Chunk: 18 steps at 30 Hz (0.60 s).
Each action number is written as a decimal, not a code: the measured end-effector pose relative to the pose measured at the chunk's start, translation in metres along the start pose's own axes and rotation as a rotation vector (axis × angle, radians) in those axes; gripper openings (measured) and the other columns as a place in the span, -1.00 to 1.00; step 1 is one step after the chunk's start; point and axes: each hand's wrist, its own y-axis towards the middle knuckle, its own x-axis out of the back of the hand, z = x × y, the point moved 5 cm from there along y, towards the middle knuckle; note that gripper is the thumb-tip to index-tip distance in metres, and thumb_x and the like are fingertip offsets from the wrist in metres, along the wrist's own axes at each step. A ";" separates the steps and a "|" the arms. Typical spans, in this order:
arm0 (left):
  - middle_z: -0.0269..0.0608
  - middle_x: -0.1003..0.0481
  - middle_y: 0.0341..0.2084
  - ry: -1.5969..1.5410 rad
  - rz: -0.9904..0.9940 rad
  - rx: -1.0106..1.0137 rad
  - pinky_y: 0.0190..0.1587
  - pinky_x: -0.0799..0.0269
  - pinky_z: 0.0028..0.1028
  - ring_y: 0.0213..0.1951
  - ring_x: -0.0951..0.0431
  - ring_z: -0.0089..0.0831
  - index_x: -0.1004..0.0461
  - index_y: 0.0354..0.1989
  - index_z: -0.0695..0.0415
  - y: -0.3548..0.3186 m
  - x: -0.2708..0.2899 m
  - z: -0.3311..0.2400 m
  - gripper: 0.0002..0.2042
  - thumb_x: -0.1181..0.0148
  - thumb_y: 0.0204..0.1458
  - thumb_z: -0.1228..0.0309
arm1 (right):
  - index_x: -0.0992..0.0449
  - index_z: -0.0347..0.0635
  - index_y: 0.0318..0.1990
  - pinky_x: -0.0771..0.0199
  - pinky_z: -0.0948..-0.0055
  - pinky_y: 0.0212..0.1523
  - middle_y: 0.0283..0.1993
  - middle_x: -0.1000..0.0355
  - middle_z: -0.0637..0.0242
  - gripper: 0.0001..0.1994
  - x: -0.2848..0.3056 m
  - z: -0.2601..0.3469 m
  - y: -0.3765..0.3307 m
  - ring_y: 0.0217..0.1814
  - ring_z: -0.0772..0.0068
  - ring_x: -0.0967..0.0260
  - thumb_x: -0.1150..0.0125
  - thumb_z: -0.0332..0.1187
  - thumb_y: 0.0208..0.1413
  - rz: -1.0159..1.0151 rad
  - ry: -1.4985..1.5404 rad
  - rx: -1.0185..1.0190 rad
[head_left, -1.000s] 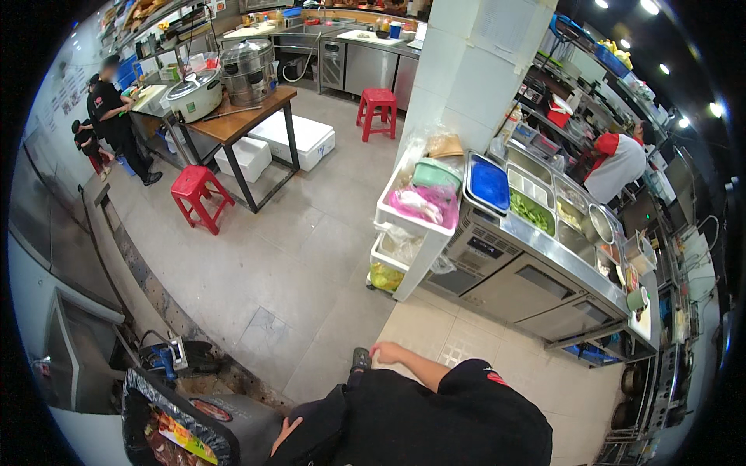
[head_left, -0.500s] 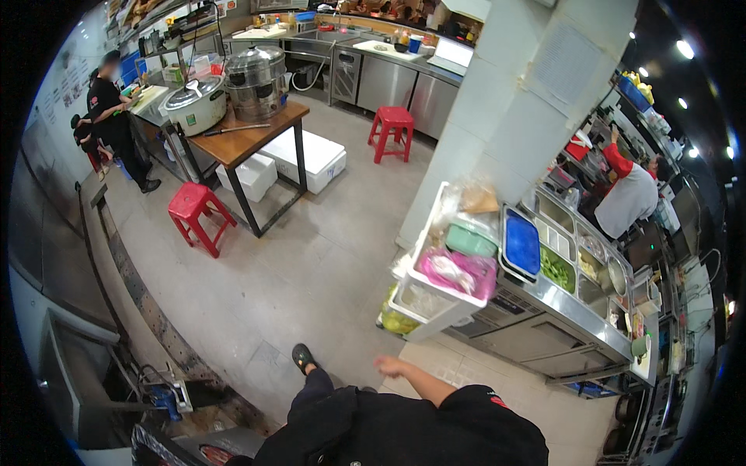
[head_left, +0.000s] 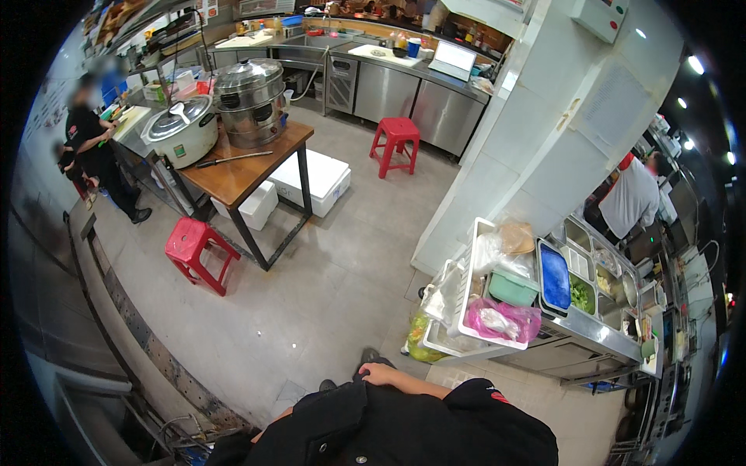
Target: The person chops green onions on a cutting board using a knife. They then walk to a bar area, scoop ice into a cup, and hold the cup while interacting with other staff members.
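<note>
My right hand point(head_left: 378, 373) is in front of my body at the lower middle, over a dark shoe far below on the floor. Its fingers bend downward and their ends are partly hidden; no object shows in it. At my left side only a strip of skin of my left hand or forearm point(head_left: 283, 415) shows past my black shirt point(head_left: 420, 427), its fingers hidden. Nearest to my right hand is a white rack point(head_left: 471, 291) with a pink plastic bag point(head_left: 503, 320), a green tub point(head_left: 514, 288) and clear bags on it.
A wooden table point(head_left: 252, 167) holds a large lidded cooker point(head_left: 183, 136) and a steel steamer pot point(head_left: 250, 105). Red stools point(head_left: 194, 242) stand on the tiled floor point(head_left: 326, 272). A white pillar point(head_left: 497, 171) rises beside a steel prep counter point(head_left: 598, 334). Co-workers point(head_left: 93, 147) stand at far left and right.
The view has shifted, so the table, stools and rack sit lower in it. My right hand has come in closer to my body. A strip of skin now shows at my left side.
</note>
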 end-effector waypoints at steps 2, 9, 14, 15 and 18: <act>-0.11 -0.64 -0.39 0.028 0.019 0.017 -0.14 -0.52 -0.25 -0.27 -0.64 -0.22 -0.63 -0.25 0.11 0.020 0.022 -0.005 -0.58 -0.23 0.08 -0.05 | -0.48 -0.01 0.12 -0.45 0.09 0.11 0.07 -0.52 0.10 -0.55 0.012 -0.006 0.021 0.10 -0.02 -0.47 -0.28 -0.17 0.05 -0.018 -0.004 -0.013; -0.14 -0.64 -0.44 0.117 0.083 0.055 -0.17 -0.53 -0.27 -0.31 -0.65 -0.26 -0.65 -0.30 0.10 0.107 0.093 -0.067 -0.58 -0.25 0.06 -0.06 | -0.59 -0.07 -0.06 -0.54 0.16 -0.17 -0.19 -0.60 0.17 -0.71 0.088 -0.095 0.114 -0.23 0.16 -0.56 -0.27 -0.27 0.05 -0.055 0.297 -0.201; -0.17 -0.65 -0.47 0.183 0.052 0.033 -0.19 -0.54 -0.28 -0.34 -0.66 -0.29 -0.67 -0.33 0.09 0.179 0.159 -0.162 -0.57 -0.26 0.05 -0.08 | -0.61 -0.19 -0.16 -0.48 0.20 -0.47 -0.44 -0.56 0.16 -0.75 0.201 -0.172 0.211 -0.49 0.25 -0.49 -0.18 -0.28 0.07 0.058 0.148 -0.208; -0.17 -0.65 -0.48 0.203 0.002 0.022 -0.19 -0.54 -0.28 -0.34 -0.66 -0.29 -0.67 -0.34 0.09 0.194 0.178 -0.181 -0.57 -0.26 0.05 -0.08 | -0.62 -0.18 -0.20 -0.47 0.19 -0.50 -0.46 -0.56 0.14 -0.77 0.235 -0.178 0.226 -0.50 0.24 -0.50 -0.14 -0.29 0.08 0.020 -0.052 -0.203; -0.26 -0.64 -0.58 0.118 -0.106 -0.033 -0.22 -0.54 -0.28 -0.39 -0.66 -0.35 -0.68 -0.42 0.07 0.236 0.227 -0.233 -0.60 -0.26 0.06 -0.04 | -0.59 -0.13 -0.14 -0.45 0.23 -0.58 -0.54 -0.54 0.16 -0.77 0.356 -0.185 0.250 -0.62 0.33 -0.46 -0.05 -0.35 0.12 -0.051 -0.023 -0.312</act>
